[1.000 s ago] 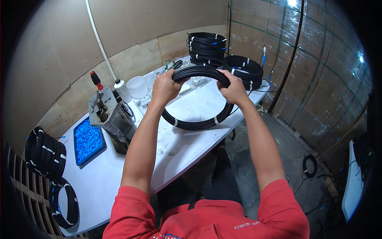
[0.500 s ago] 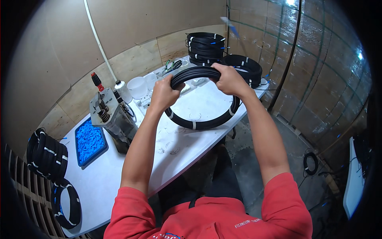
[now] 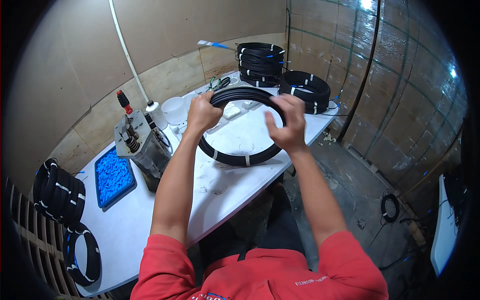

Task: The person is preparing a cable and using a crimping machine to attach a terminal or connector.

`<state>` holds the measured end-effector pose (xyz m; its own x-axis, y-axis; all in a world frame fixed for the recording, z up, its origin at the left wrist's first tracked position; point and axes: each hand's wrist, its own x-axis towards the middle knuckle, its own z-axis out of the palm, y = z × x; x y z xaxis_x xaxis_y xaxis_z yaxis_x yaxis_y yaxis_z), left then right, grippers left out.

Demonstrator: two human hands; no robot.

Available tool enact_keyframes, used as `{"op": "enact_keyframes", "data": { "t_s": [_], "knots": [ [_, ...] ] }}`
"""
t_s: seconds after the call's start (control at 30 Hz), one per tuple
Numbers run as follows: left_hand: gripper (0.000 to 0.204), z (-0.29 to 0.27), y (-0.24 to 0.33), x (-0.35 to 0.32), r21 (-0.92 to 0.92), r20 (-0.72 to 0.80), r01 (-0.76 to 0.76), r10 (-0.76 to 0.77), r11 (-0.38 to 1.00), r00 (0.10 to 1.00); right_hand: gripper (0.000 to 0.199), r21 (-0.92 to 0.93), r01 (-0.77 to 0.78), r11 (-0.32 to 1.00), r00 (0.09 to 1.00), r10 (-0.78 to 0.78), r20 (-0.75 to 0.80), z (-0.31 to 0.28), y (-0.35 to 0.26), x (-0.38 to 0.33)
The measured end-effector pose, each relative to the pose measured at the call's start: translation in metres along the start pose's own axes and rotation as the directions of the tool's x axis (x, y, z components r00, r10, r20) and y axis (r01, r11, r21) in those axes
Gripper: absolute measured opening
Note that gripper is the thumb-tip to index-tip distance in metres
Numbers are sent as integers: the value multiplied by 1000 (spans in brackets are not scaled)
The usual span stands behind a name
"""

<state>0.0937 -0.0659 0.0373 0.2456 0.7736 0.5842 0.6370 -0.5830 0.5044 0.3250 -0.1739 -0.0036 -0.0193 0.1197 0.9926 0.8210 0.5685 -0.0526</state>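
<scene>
A coil of black cable (image 3: 231, 159), tied with white bands, is held tilted up over the white table (image 3: 220, 187). My left hand (image 3: 204, 114) is closed round its upper left side. By the coil's right side is my right hand (image 3: 288, 122), its thumb and fingers spread apart; the fingertips are slightly blurred, and whether they touch the cable I cannot tell. Beyond the coil, a blurred white-and-blue piece (image 3: 212, 44) shows in the air, left of a stack of black coils (image 3: 260, 65). What it hangs from is unclear.
A metal bench press (image 3: 142, 145) stands left of my left arm, beside a blue tray (image 3: 131, 189) of small blue pieces. More coils (image 3: 59, 192) sit at the far left and another pile (image 3: 305, 87) at the back right. A bottle (image 3: 156, 115) and clear tubs (image 3: 174, 110) line the back.
My right hand has let go of the coil's top and moved down its right side, fingers opening. The coil has shifted slightly left. The white-and-blue piece has swung from right to left.
</scene>
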Motion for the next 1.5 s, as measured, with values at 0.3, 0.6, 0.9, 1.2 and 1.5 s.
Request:
{"op": "enact_keyframes", "data": {
  "t_s": [0.3,0.6,0.9,1.2,1.5],
  "knots": [
    [26,32,-52,-20,-435,-44,120,-154,892,987,59,465,-729,503,660,697,280,-3,41,-83],
    [30,43,-4,-36,-352,-86,107,-146,930,986,38,-33,-455,890,807,428,407,-22,35,36],
    [27,45,11,-33,-259,-113,60,-91,964,989,31,-347,-113,931,599,343,724,-10,6,86],
    [38,7,30,-55,-89,-105,-13,3,996,994,34,-339,-75,938,581,317,749,-6,12,86],
    [78,-46,110,-30,409,-235,-481,598,776,766,31,-303,-17,953,597,253,761,0,-6,95]
  ]
}}
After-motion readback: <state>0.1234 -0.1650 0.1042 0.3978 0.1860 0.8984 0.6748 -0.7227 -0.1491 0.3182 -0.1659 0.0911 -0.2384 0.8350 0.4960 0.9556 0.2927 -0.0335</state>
